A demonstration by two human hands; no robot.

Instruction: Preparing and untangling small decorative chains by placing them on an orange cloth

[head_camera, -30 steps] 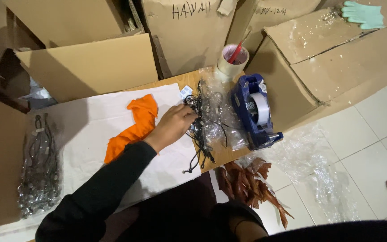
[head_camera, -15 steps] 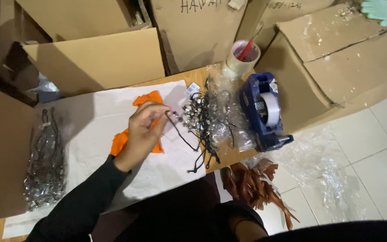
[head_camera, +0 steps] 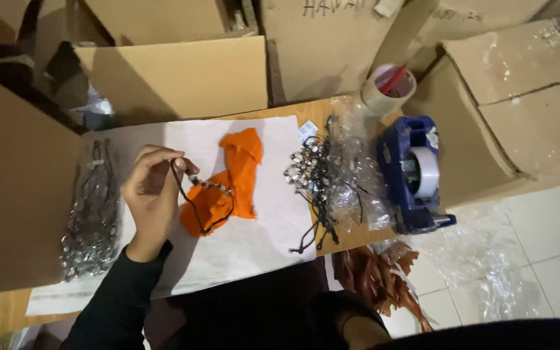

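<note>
Bagged bracelets [head_camera: 91, 217] glint at far left on white paper [head_camera: 260, 240]. Left hand [head_camera: 150, 194] pinches a beaded black cord bracelet [head_camera: 201, 194] between curled fingertips, over crumpled orange cloth [head_camera: 228, 185]. Further right lie a tangled bracelet heap [head_camera: 315, 175], crinkly plastic, and a blue tape dispenser [head_camera: 413, 175].

L hand [head_camera: 152, 194] moved from bracelet pile [head_camera: 315, 172] leftward, now holding one beaded bracelet [head_camera: 203, 194].
</note>
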